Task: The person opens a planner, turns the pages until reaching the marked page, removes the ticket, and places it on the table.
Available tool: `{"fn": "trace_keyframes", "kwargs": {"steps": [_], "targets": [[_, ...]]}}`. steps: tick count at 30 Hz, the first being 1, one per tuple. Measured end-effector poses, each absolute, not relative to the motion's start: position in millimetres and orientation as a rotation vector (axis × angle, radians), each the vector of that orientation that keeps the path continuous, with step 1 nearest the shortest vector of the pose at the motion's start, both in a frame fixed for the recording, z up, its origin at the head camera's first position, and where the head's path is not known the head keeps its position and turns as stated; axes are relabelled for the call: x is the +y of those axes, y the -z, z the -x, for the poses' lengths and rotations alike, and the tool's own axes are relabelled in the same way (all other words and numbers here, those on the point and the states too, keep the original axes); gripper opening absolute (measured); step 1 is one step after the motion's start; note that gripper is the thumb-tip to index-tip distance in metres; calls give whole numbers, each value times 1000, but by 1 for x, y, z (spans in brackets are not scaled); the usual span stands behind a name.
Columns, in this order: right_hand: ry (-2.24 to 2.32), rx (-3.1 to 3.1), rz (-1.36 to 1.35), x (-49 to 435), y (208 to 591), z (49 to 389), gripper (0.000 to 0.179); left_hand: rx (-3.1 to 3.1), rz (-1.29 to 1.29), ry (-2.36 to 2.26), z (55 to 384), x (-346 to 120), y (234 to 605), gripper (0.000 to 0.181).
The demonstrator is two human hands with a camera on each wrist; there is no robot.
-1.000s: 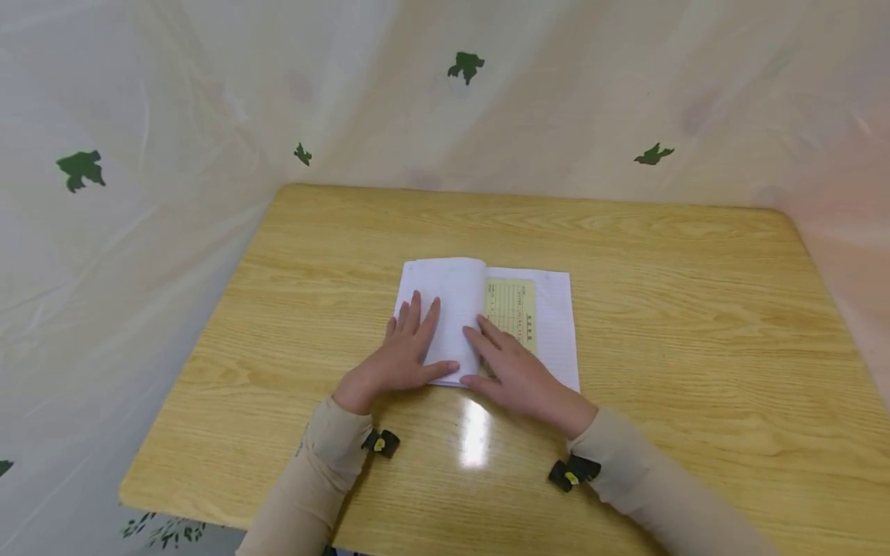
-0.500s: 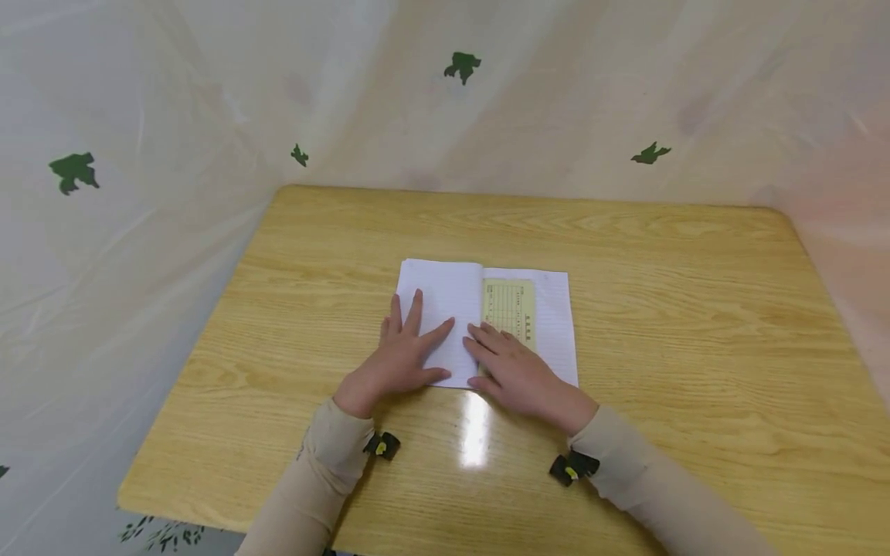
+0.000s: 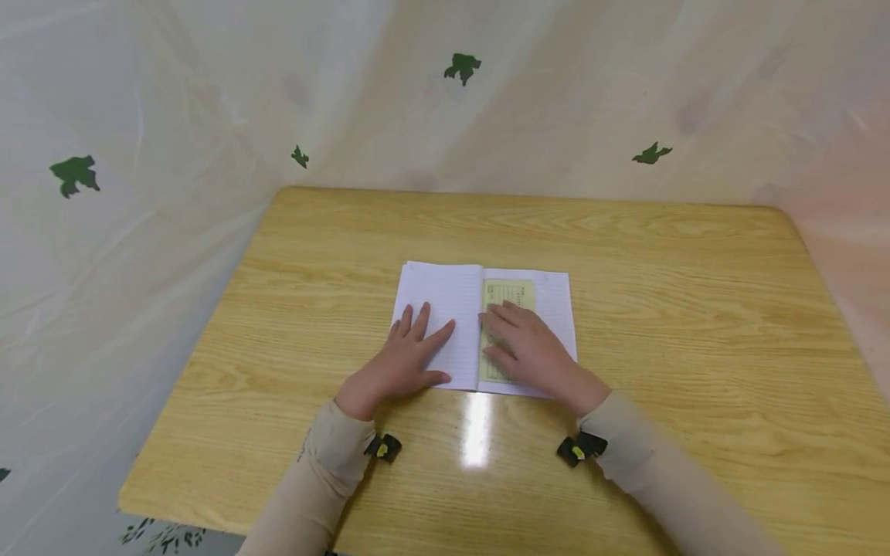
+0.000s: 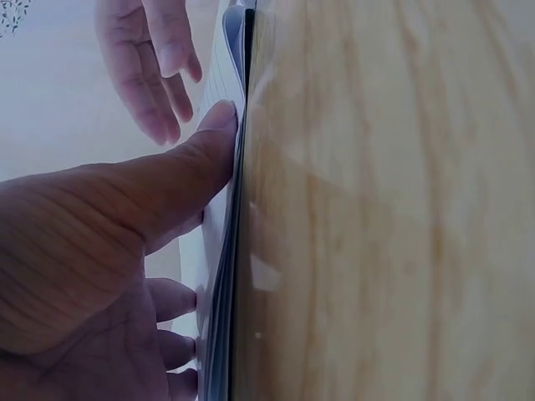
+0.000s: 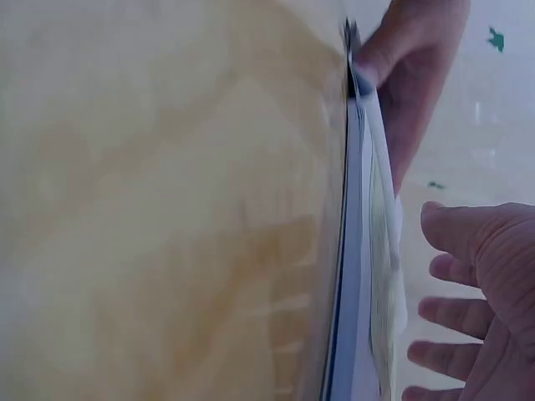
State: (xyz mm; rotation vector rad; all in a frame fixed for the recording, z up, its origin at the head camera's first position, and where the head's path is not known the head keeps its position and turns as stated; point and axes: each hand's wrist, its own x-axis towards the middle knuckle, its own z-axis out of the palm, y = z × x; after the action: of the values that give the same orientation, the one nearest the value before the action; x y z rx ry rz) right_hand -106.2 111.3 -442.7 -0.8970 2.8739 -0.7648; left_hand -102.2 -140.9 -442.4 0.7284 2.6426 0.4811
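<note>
An open notebook [image 3: 445, 287] with white lined pages lies on the wooden table. On its right page, along the fold, is a pale yellow printed slip [image 3: 509, 290] with a ruled grid. My left hand [image 3: 402, 361] rests on the left page with fingers spread; in the left wrist view its thumb [image 4: 188, 171] presses near the bottom edge. My right hand [image 3: 531, 349] is over the slip, covering part of it. The right wrist view shows the right hand [image 5: 489, 292] with fingers extended and a gap between them and the pages.
The wooden table [image 3: 667, 324] extends on all sides of the notebook. Pale sheeting [image 3: 556, 116] with green bird shapes hangs behind the table and down its left side. Small black devices are strapped at both wrists, and light glares off the table in front of the notebook.
The left page has flattened under my left hand, whose fingers spread wider. My right hand has moved off the fold, rightward and up over the slip, uncovering the slip's lower part.
</note>
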Motion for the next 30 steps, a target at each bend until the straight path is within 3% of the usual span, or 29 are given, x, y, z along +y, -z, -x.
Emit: {"fn": "trace_keyframes", "kwargs": {"steps": [9, 14, 30], "targets": [[646, 2898, 410, 136, 438, 138, 92, 2646, -740, -485, 103, -140, 444, 81], [637, 2893, 326, 142, 436, 153, 108, 2638, -732, -495, 104, -139, 446, 81], [897, 2774, 214, 144, 439, 162, 108, 2627, -716, -482, 103, -137, 441, 80]]}}
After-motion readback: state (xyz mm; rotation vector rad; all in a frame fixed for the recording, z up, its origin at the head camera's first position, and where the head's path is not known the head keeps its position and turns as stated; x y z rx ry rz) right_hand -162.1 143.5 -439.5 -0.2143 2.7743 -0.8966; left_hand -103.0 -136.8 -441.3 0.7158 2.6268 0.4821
